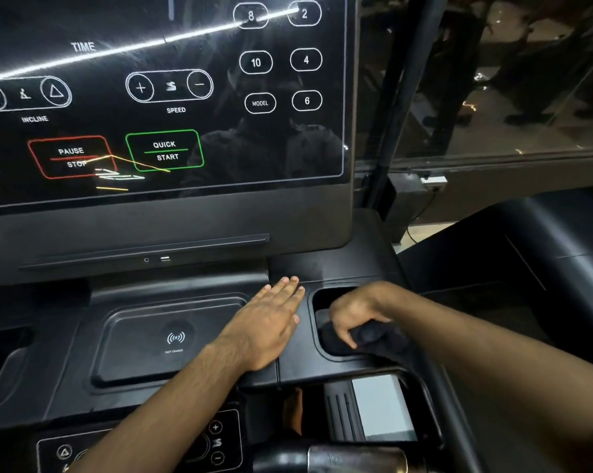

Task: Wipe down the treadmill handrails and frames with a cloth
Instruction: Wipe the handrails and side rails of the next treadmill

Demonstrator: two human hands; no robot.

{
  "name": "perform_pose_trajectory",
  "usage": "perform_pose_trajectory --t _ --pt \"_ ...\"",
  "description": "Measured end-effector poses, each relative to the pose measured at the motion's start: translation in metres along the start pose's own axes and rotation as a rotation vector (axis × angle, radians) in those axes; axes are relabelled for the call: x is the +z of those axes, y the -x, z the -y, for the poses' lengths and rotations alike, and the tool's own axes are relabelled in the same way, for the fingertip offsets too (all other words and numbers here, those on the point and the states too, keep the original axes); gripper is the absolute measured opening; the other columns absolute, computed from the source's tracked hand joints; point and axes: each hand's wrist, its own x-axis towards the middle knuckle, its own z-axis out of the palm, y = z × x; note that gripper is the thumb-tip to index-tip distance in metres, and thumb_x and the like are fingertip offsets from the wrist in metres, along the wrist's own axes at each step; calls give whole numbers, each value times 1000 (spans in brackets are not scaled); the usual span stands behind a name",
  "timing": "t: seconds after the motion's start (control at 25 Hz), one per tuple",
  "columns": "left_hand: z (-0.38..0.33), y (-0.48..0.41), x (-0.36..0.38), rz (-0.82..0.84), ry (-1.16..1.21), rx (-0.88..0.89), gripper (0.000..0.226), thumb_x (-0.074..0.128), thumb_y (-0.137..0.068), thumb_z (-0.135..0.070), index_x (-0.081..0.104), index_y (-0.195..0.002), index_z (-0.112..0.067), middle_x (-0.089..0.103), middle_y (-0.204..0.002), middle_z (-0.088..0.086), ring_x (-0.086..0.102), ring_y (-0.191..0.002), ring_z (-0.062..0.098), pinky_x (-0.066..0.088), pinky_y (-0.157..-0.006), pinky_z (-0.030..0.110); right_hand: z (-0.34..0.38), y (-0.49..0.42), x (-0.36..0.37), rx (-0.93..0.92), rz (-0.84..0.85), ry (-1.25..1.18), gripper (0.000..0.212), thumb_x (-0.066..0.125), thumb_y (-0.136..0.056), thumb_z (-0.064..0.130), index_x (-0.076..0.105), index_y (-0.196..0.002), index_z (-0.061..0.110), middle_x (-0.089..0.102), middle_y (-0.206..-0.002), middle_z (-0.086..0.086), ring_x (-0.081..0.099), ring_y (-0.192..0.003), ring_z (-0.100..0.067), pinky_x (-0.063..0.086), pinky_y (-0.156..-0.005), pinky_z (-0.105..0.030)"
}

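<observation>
The right hand (354, 315) is clenched on the dark cloth (363, 337), pressed into the cup well (317, 302) at about 4 o'clock from the charging pad (172, 339). The left hand (271, 322) lies flat and empty on the tray, fingers pointing to 1 o'clock, toward the console (165, 97). The likely slip: that hand sliding up onto the touch keys at 11 o'clock, or the cloth bunching in the well and missing its corners.
</observation>
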Motion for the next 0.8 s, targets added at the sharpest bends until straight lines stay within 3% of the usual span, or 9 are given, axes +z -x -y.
perform_pose_trajectory --t 0.2,0.28,0.36,0.4,0.52,0.56,0.68,0.72,0.8 --pt "0 -4 0 -26 20 14 55 22 -106 -32 5 -156 -17 -3 -164 0 -9 -148 8 -11 -116 24 -51 12 28 -104 -301 -1409 16 69 -59 1 67 -74 2 64 -76 -16 62 -81 -31 52 -84 -40" --pt "0 -5 0 -26 25 15 55 23 -106 -32 6 -156 -17 -2 -164 0 -9 -148 8 -12 -116 23 -51 16 38 -216 -381 -1600 13 61 -71 -5 64 -83 -3 63 -77 -17 63 -71 -28 56 -74 -35" --pt "-2 -6 0 -27 21 10 55 23 -106 -32 6 -156 -16 -2 -164 0 -8 -149 10 -11 -116 24 -28 13 43 -240 -513 -1320 25 55 -73 -5 64 -97 -5 64 -82 -18 64 -73 -25 57 -70 -35" --pt "-3 -5 0 -28 17 5 55 23 -106 -31 6 -156 -16 -2 -164 1 -8 -150 11 -11 -117 24 -10 11 45 -134 -536 -1090 38 57 -73 1 62 -111 -3 66 -94 -18 65 -85 -28 57 -77 -37" --pt "-5 -5 0 -22 12 0 55 24 -106 -30 6 -156 -16 -3 -164 1 -8 -150 12 -11 -117 25 28 1 54 106 -375 -575 77 57 -86 14 21 -154 3 56 -133 -21 56 -121 -34 48 -88 -33" --pt "-6 -5 0 -21 15 -4 55 23 -106 -30 5 -156 -16 -3 -164 1 -8 -150 12 -11 -118 26 26 8 52 79 -338 -490 79 54 -87 12 16 -155 5 59 -125 -21 60 -115 -35 50 -82 -32" --pt "-6 -7 1 -9 -1 -12 56 21 -106 -33 4 -156 -17 -5 -164 1 -10 -150 12 -9 -120 29 -5 32 46 -53 -156 -143 70 49 -80 2 28 -146 11 66 -79 -16 65 -61 -28 52 -50 -29" --pt "-6 -8 0 -5 -13 -10 56 21 -106 -33 3 -156 -17 -5 -164 2 -10 -150 12 -9 -119 29 -12 34 45 -81 -148 97 67 49 -80 -1 31 -144 9 66 -82 -14 65 -63 -27 53 -52 -30" --pt "-7 -6 0 -10 -22 -7 56 21 -106 -33 3 -156 -17 -5 -164 2 -11 -149 11 -10 -118 28 -16 36 43 -127 -183 544 59 50 -87 0 38 -144 11 66 -112 -14 67 -93 -31 54 -70 -36"
